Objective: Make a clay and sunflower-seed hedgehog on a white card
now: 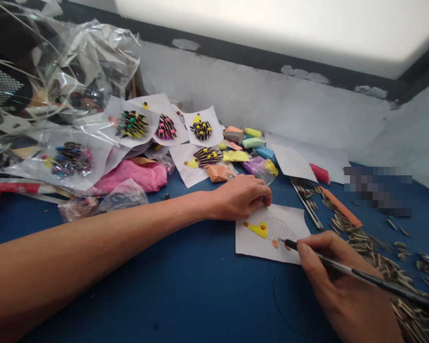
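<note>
A white paper card point(250, 245) with a hedgehog drawing lies on the blue table. Its yellow face point(260, 229) and orange feet look like modelling clay, and pencil-like strokes fill the outlined body point(279, 228). In my right hand point(346, 281) is a pen point(338, 266) with a dark grip and a clear section, its point touching or just above the lower body outline. My left hand point(241, 195) rests at the card's upper edge with its fingers curled under. Whatever those fingers may pinch is hidden.
Sunflower seeds point(372, 250) lie scattered at right, beside an orange stick point(341, 206) and a metallic strip point(307, 205). Behind are coloured clay packs point(253, 143), finished seed hedgehog cards point(202, 126), a pink cloth point(132, 176) and clear plastic bags point(93, 57). A pixelated patch hides something at right.
</note>
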### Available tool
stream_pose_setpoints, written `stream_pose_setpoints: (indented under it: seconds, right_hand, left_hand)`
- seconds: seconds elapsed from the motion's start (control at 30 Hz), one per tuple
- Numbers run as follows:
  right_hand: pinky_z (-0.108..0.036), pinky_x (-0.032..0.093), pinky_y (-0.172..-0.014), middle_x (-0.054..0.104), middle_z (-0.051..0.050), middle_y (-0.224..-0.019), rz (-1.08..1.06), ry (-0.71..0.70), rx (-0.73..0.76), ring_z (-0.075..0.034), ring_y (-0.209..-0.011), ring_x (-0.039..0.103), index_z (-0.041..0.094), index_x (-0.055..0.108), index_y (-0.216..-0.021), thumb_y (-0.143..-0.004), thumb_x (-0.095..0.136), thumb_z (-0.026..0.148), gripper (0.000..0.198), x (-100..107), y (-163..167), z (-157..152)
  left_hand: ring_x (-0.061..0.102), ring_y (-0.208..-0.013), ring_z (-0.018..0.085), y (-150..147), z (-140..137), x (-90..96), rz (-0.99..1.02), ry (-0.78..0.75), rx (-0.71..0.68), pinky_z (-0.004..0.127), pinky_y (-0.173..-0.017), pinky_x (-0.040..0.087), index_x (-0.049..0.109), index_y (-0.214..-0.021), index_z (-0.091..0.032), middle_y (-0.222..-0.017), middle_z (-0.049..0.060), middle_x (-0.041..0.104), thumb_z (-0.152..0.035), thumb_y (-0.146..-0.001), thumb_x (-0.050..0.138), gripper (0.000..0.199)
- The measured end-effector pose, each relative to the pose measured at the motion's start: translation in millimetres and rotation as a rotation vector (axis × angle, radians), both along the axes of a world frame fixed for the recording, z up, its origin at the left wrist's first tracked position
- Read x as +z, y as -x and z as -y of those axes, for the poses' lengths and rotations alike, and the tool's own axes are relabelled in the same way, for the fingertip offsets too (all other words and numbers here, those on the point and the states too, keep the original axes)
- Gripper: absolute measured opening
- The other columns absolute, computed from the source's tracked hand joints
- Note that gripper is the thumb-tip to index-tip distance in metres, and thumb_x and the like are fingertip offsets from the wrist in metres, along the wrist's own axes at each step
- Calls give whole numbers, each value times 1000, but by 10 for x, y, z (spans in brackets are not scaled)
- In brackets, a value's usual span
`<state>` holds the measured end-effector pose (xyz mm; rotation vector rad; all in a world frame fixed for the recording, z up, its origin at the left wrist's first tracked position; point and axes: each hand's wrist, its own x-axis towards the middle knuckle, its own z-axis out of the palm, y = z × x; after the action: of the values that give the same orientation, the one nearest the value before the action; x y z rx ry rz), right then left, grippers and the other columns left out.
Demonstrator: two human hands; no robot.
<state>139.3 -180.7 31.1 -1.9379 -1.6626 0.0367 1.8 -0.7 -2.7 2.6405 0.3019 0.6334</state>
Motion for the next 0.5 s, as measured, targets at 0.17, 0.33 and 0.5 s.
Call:
stream_pose_setpoints:
  seconds: [0.17,0.33,0.5]
  right_hand:
    - [-23,43,-38,62,5,-53,26,-38,26,-13,-41,58,26,58,-68,-86,54,35,21,3,-28,4]
    - [-23,43,-40,62,6,-55,58,-5,46,-12,-43,59,26,58,-70,-88,54,34,20,-10,-47,16]
    - [-22,45,-42,63,5,-56,60,-28,52,-12,-45,61,26,58,-70,-88,54,32,20,-17,-51,17]
  left_hand:
    - [59,-83,15,-2,0,-2,16,-2,-10,27,-76,42,68,-89,-13,-89,5,67,-3,-86,56,16]
    - [58,-83,15,-2,-4,-8,17,-1,-10,27,-76,42,68,-89,-13,-91,5,68,-3,-86,56,16]
    - [59,-84,15,0,1,-7,14,4,-7,27,-76,42,68,-89,-14,-91,5,68,-4,-86,56,16]
